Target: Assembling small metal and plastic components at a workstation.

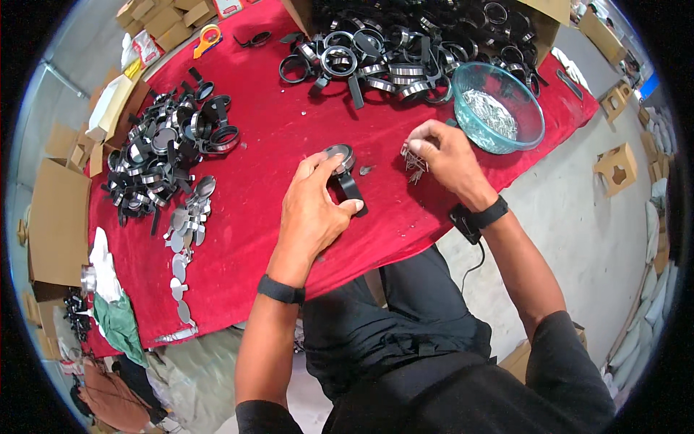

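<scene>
My left hand (312, 206) grips a round black part with a short flat handle (350, 189) on the red cloth. Its fingers lie over the grey disc in the ring, and the thumb presses beside the handle. A small grey scrap (366, 171) lies just to its right. My right hand (450, 160) is closed in a pinch at the fingertips, with thin silver metal pins (414, 168) at and below them. Whether some of these pins rest on the cloth I cannot tell. Next to this hand stands a clear bowl (533, 108) holding many similar pins.
Black ringed parts (170, 148) are heaped at the left, with a trail of grey metal discs (178, 267) nearer me. More black rings (376, 65) spill from a cardboard box (553, 11) at the back. A yellow-orange tape dispenser (208, 41) lies far left on the red table (275, 137).
</scene>
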A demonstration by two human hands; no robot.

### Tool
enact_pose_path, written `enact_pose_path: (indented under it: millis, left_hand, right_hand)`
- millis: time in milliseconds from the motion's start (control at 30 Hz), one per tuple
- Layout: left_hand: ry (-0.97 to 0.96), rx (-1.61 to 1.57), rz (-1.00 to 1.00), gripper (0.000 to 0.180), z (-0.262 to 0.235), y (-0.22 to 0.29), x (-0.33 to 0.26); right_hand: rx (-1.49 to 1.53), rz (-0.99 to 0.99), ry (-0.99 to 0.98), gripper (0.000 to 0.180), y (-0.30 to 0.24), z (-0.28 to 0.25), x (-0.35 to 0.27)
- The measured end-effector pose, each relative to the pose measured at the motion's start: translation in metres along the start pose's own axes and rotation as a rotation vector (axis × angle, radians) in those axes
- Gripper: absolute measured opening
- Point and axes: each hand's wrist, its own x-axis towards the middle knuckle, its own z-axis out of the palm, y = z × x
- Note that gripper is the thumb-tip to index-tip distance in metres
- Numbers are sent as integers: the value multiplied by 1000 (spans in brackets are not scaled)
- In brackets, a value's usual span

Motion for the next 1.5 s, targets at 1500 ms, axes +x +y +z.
enact_pose_path:
  millis: [1500]
  left_hand:
    - [-19,58,8,77,3,14,5]
  right_hand:
    - [528,387,-293,14,-16,25,-16]
